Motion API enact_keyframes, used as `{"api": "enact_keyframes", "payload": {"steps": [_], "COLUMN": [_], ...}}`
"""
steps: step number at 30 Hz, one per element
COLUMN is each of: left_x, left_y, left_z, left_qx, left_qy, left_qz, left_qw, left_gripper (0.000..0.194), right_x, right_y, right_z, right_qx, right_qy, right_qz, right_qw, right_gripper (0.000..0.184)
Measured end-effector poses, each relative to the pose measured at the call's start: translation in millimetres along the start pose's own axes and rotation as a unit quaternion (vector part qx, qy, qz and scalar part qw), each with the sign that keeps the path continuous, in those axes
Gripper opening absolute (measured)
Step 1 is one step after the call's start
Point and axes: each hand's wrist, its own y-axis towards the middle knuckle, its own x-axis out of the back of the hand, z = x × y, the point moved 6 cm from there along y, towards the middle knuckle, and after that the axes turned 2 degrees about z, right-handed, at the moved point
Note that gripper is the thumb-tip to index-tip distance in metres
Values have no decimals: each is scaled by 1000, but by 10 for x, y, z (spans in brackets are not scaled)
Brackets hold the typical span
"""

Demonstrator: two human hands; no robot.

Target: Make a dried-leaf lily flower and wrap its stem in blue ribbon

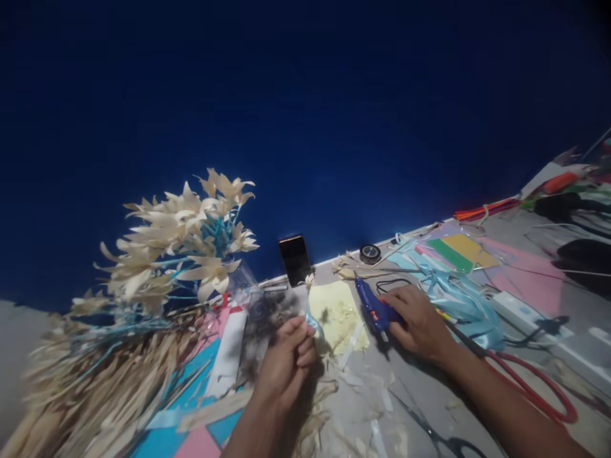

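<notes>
My left hand (290,356) is closed in a pinch on a thin stem with light blue ribbon (314,323) trailing from it. A small pale bud (309,279) shows just above that hand, seemingly at the stem's top. My right hand (416,321) grips a blue glue gun (372,306) by its handle, nozzle pointing away from me. Between the hands lies a pale yellow sheet (337,312) spotted with residue. To the left stands a bunch of cream husk-like flowers (191,219) on blue stems.
A phone (294,259) leans against the dark blue wall. Dried husk strips (105,388) cover the left front. Scissors (442,439) lie near me. On the right are blue ribbon (470,312), a power strip (518,312), a red cable loop (539,385) and a black roll (370,254).
</notes>
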Motion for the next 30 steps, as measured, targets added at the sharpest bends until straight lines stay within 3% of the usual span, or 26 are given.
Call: {"api": "enact_keyframes", "payload": {"steps": [4,8,17,24,30], "left_x": [-71,-48,-93,-154,-153], "left_y": [90,132,89,48,49], "left_z": [127,199,278,269,294], "left_qx": [3,6,39,56,65], "left_qy": [10,36,55,69,67], "left_qz": [9,-13,-5,39,49], "left_qw": [1000,999,998,995,994], "left_gripper": [38,50,46,42,40], "right_x": [-54,-106,-109,-70,-75], "right_y": [-48,-91,-110,-127,-131], "right_z": [269,445,546,520,550], "right_qx": [53,75,98,97,96], "right_qy": [107,140,176,147,167], "right_qz": [55,96,111,87,115], "right_qw": [991,983,973,980,974], "right_gripper": [45,32,23,21,16]}}
